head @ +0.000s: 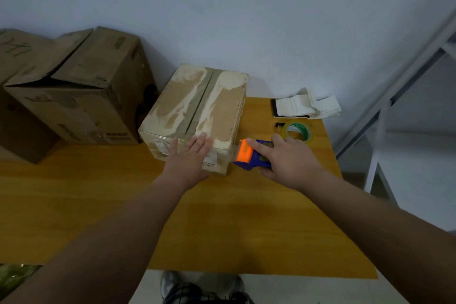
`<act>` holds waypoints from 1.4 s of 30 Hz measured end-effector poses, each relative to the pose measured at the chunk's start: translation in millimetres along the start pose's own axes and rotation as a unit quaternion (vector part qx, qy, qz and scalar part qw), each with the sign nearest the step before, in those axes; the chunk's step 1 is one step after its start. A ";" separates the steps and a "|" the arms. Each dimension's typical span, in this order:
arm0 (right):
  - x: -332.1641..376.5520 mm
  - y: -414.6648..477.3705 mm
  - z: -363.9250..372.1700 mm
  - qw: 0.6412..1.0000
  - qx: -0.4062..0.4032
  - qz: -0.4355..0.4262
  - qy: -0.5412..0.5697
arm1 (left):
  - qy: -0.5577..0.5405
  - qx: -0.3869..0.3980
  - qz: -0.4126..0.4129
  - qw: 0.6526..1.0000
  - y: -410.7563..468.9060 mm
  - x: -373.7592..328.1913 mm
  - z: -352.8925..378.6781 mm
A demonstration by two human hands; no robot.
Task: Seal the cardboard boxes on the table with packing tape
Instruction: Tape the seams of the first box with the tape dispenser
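A small worn cardboard box (197, 106) stands on the wooden table (222, 224), flaps down, with a seam running along its top. My left hand (190, 158) rests flat with straight fingers on the box's near edge. Just right of the box, my right hand (286, 160) grips a blue and orange tape dispenser (246, 154), index finger stretched along its top. The dispenser's orange end almost touches the box's near right corner. A roll of clear packing tape (297, 131) lies behind my right hand.
Two larger brown boxes (79, 91) with loose flaps stand at the table's left against the wall. Folded white paper on a black item (306, 106) lies at the back right. A metal rack (407, 106) stands right of the table.
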State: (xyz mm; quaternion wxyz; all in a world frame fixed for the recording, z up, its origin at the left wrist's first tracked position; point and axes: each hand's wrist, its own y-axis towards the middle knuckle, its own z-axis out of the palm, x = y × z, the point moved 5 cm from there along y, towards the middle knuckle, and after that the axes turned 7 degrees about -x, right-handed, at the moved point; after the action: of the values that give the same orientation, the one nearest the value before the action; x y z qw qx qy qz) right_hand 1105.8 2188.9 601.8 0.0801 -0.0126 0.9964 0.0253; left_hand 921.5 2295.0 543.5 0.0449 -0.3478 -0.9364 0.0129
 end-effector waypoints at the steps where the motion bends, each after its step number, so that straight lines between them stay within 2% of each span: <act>1: -0.4 2.2 -0.5 1.000 -0.003 0.001 -0.006 | 0.007 0.002 0.000 1.000 1.6 -2.2 -1.7; 7: -0.1 5.9 -2.7 1.000 -0.005 0.004 -0.022 | 0.070 0.021 -0.008 0.997 7.8 -17.3 -8.2; 10: 3.4 7.2 -6.3 0.999 -0.006 0.002 -0.034 | 0.070 -0.021 0.014 0.997 8.2 -21.8 -11.4; 13: 9.5 9.2 -12.4 0.997 -0.022 -0.015 -0.065 | 0.028 -0.068 0.073 0.995 6.3 -33.0 -5.5; 16: 5.6 5.0 -15.4 0.998 -0.015 -0.020 -0.055 | -0.055 -0.054 0.046 0.996 7.6 -30.5 4.6; 19: -0.9 -3.7 -16.8 0.998 -0.021 -0.040 -0.045 | -0.042 -0.068 0.053 0.995 5.9 -26.7 9.6; 25: -51.6 -36.1 -13.0 0.995 0.024 -0.007 -0.098 | -0.029 -0.086 0.028 0.995 7.8 -26.9 10.5; 30: -32.8 -20.5 -1.4 0.987 0.066 -0.031 -0.140 | -0.046 -0.103 0.011 0.994 9.6 -28.8 7.8; 33: -30.7 -12.1 9.4 0.988 0.095 -0.007 -0.121 | -0.044 -0.106 0.007 0.993 9.1 -27.2 9.6; 37: -39.8 -8.1 23.0 0.992 0.090 0.022 -0.081 | -0.034 -0.144 0.020 0.989 8.5 -33.1 4.5; 42: -44.7 -17.3 31.8 0.992 0.105 0.026 -0.070 | -0.017 -0.169 0.026 0.985 18.8 -34.8 -4.3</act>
State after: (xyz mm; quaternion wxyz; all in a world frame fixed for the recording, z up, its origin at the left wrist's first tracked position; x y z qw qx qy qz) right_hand 1155.5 2174.2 576.8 0.1500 0.0235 0.9854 -0.0766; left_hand 960.4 2286.5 544.2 -0.0309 -0.3745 -0.9163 -0.1387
